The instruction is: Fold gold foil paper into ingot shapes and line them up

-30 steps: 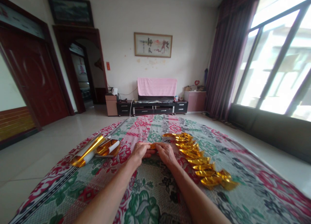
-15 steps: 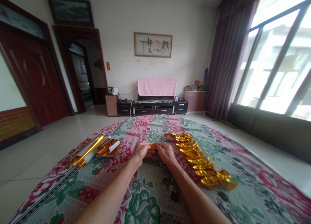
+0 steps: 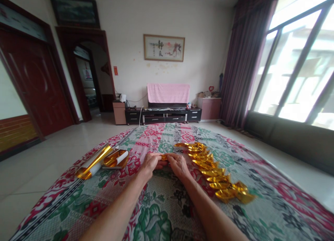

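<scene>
Between my two hands is a small piece of gold foil paper [image 3: 164, 157], mostly covered by my fingers. My left hand [image 3: 151, 164] grips its left side, fingers closed. On the other side my right hand [image 3: 177, 164] pinches it, thumb and fingers pressed together. Both hands are just above the patterned cloth [image 3: 156, 213]. To the right, several folded gold paper ingots [image 3: 206, 164] lie in a slanting row, nearest to my right hand. Farther left, a curled stack of gold foil sheets [image 3: 95, 162] with white backs lies beside more sheets on a small tray-like piece [image 3: 117, 159].
The flowered cloth covers a wide rounded surface under my arms. Beyond its far edge stands a low black TV cabinet [image 3: 164, 119] with a pink cloth [image 3: 168, 93] over the screen. A purple curtain [image 3: 237, 67] and window are on the right; a dark red door [image 3: 39, 77] is on the left.
The camera view has shifted very slightly. Both hands stay in nearly the same place, still closed on the foil paper, and the ingots lie unmoved.
</scene>
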The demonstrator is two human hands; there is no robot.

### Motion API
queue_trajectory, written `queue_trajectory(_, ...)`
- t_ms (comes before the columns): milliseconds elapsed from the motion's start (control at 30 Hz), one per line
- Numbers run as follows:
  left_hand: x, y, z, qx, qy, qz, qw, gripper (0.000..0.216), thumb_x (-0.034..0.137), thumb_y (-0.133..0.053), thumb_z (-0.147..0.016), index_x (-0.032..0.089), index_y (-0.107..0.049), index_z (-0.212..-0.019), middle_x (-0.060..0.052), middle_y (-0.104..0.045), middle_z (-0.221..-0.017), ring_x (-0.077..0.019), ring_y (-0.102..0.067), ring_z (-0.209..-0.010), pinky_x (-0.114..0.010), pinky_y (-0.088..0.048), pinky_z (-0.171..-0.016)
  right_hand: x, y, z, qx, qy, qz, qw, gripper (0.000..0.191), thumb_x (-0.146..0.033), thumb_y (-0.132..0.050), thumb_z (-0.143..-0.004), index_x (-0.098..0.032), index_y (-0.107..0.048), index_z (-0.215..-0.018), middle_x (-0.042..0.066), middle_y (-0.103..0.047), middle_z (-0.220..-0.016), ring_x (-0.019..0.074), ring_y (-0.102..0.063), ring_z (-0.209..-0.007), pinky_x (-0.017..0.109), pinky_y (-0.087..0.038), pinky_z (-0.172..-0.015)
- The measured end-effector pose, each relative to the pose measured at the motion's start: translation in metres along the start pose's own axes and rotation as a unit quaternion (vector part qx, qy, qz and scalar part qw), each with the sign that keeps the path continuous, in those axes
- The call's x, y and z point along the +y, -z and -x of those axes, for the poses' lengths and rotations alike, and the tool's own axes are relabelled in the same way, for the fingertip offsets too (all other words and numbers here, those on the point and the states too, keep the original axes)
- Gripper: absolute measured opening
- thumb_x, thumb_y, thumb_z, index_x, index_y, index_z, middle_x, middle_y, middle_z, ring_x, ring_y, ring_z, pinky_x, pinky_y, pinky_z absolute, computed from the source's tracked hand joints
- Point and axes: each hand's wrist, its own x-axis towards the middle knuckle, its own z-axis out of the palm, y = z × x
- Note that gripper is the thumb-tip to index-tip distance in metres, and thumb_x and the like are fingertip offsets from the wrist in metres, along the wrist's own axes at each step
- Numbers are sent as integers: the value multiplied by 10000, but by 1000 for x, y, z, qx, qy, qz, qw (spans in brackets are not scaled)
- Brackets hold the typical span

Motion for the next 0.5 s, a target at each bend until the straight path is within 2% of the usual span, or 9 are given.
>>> queue_trajectory(500,-6,-3,-6,21,-36,-36,998,364,124,-481,-679,115,-637,-1008,-54,-694,-657,-159,-642,-586,-207,-467,-470,-3,1,1,12,-6,-6,1000,366,-316,-401,-766,-179,-704,-920,16,-676,-686,177,-599,-699,230,-432,-652)
